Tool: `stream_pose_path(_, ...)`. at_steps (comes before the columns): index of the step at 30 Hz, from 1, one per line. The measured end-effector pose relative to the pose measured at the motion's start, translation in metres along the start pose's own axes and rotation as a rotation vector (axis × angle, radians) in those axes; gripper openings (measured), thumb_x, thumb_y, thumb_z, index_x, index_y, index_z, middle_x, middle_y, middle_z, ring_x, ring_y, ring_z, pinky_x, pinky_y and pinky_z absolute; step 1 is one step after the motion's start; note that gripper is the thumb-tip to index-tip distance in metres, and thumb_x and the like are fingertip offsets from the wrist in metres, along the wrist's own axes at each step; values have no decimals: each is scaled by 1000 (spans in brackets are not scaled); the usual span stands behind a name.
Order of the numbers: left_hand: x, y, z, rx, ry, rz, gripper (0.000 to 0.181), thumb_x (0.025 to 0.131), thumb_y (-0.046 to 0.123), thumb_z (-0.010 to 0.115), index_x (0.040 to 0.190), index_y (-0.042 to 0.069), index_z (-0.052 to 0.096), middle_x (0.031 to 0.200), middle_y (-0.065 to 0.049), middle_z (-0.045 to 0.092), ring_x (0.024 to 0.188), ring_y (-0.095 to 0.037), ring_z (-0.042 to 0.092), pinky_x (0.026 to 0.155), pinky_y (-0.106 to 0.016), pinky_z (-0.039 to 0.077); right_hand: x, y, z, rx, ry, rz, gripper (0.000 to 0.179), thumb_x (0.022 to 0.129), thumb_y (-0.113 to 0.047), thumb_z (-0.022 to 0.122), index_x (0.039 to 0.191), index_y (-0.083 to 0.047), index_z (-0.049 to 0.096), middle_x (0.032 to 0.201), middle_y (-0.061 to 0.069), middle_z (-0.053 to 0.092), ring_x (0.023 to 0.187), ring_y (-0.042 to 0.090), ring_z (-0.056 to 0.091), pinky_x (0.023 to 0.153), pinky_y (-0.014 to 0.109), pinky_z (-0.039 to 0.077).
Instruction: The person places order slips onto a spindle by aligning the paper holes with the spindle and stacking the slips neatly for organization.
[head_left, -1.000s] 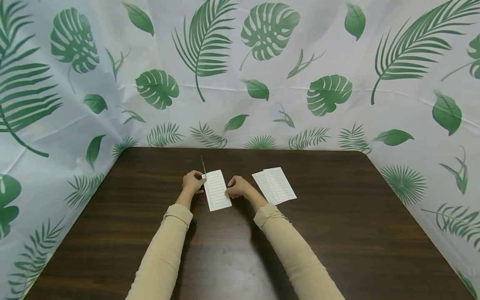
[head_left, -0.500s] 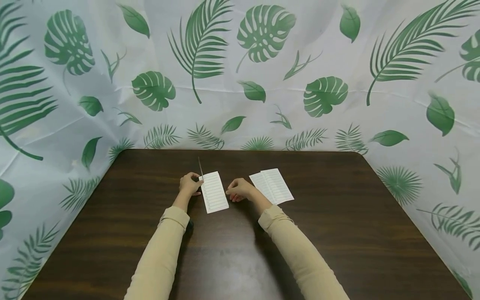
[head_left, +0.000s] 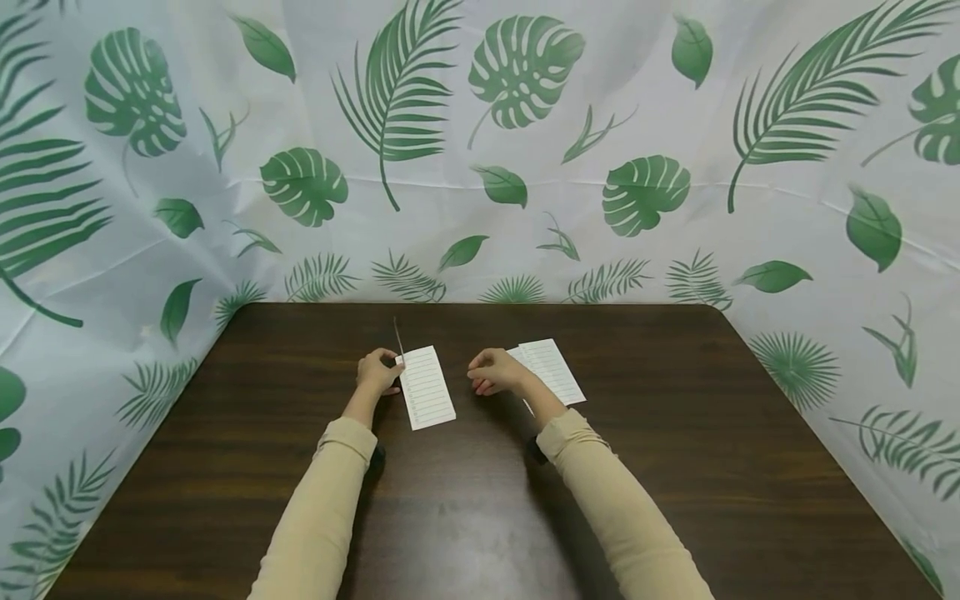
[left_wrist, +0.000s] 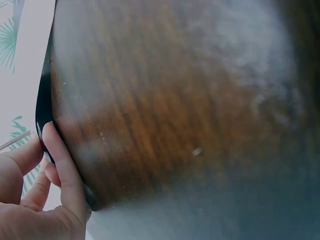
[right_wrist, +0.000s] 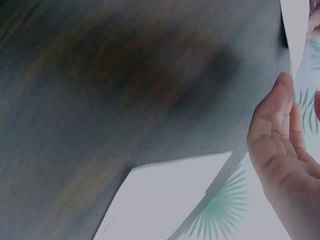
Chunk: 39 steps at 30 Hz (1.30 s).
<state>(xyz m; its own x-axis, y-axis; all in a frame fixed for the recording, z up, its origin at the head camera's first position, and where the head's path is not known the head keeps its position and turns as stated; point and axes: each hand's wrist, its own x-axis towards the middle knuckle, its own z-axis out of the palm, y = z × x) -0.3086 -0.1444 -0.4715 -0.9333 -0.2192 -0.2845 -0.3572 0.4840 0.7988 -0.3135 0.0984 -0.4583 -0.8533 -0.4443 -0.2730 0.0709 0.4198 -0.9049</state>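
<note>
In the head view my left hand (head_left: 376, 374) pinches the left edge of a white lined paper sheet (head_left: 429, 392), held between thumb and fingers near its upper left corner. A thin, stick-like strip (head_left: 398, 336) sticks out beyond that corner, by the thumb. In the left wrist view, a black band (left_wrist: 45, 107) runs along the sheet's edge under the fingertips. My right hand (head_left: 495, 372) is just right of the sheet, apart from it, its fingers loosely bent with nothing between them. Its palm and extended fingers show in the right wrist view.
Two more lined sheets (head_left: 557, 371) lie overlapping on the dark wooden table (head_left: 675, 467), partly behind the right hand. A white curtain (head_left: 450, 242) with green leaf prints hangs along the table's back and sides.
My right hand has let go of the sheet's right edge and moved away to the right. The left hand keeps its pinch, and the sheet stays nearly in place.
</note>
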Motion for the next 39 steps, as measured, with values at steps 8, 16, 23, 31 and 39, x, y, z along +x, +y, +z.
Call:
stream_pose_path(8, 15, -12, 3, 12, -1, 19, 29, 91, 18, 62, 116, 7, 54, 138, -31, 28, 121, -51, 33, 51, -28, 57, 60, 84, -44, 13, 39, -71, 29, 85, -29, 70, 101, -9, 57, 76, 10, 68, 63, 19, 67, 58, 31, 58)
stream_pose_path(16, -17, 7, -6, -21, -41, 18, 31, 93, 13, 57, 121, 2, 49, 144, -32, 22, 125, -52, 30, 46, -15, 50, 5, 52, -68, -194, 225, -187, 25, 87, -30, 67, 99, -9, 64, 87, 11, 66, 71, 22, 63, 60, 32, 56)
stream_pose_path(23, -14, 8, -6, -59, -43, 6, 31, 92, 10, 58, 120, 1, 50, 144, -30, 23, 127, -51, 29, 43, -16, 50, -28, 40, -87, -616, 369, -82, 35, 90, -15, 62, 120, 1, 55, 126, 32, 49, 115, 51, 45, 94, 58, 44)
stream_pose_path(31, -16, 8, -9, -47, -35, 11, 31, 92, 11, 58, 121, 1, 50, 143, -30, 24, 124, -50, 32, 42, -15, 48, -50, 31, -97, -718, 209, 38, 65, 91, -23, 63, 139, 9, 35, 141, 34, 36, 129, 50, 35, 106, 58, 35)
stream_pose_path(39, -11, 5, -6, -39, -36, 16, 32, 93, 12, 57, 123, 2, 50, 143, -29, 24, 121, -49, 35, 42, -14, 46, -54, 29, -93, -753, 189, 108, 73, 83, -26, 73, 139, 6, 39, 141, 33, 38, 129, 49, 37, 106, 57, 37)
